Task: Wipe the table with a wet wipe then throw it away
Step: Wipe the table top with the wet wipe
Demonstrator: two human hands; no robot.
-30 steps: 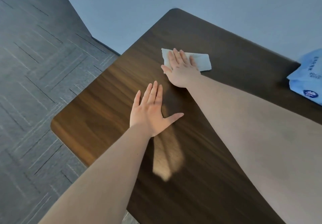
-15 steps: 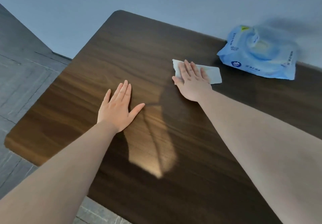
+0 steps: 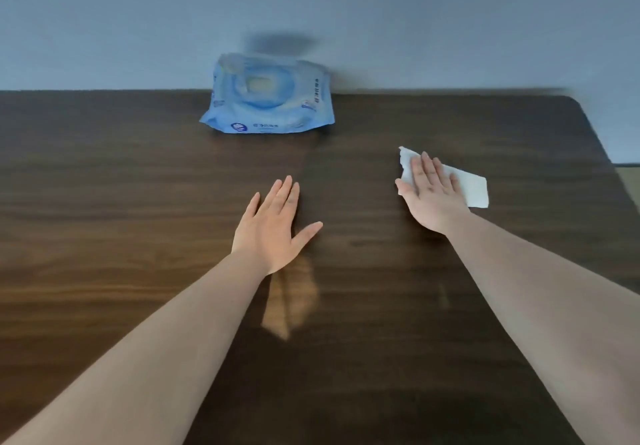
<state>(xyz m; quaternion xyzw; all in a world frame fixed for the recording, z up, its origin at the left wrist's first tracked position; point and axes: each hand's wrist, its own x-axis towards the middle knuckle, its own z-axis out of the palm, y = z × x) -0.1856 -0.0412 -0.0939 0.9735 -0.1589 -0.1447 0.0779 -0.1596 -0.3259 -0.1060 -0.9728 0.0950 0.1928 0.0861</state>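
Observation:
A white wet wipe [image 3: 474, 188] lies folded flat on the dark wooden table [image 3: 138, 202], toward its right side. My right hand [image 3: 431, 199] presses down on the wipe with flat fingers, covering its left half. My left hand [image 3: 273, 228] rests palm down on the bare wood near the middle, fingers together and thumb spread, holding nothing.
A blue pack of wet wipes [image 3: 268, 102] leans against the grey wall [image 3: 415, 12] at the table's back edge. The table's rounded far right corner [image 3: 575, 102] shows, with a strip of floor beyond it.
My right hand has slid the wipe to the right across the table, from near the left corner to the right side. My view turned right with it; the left hand stayed flat.

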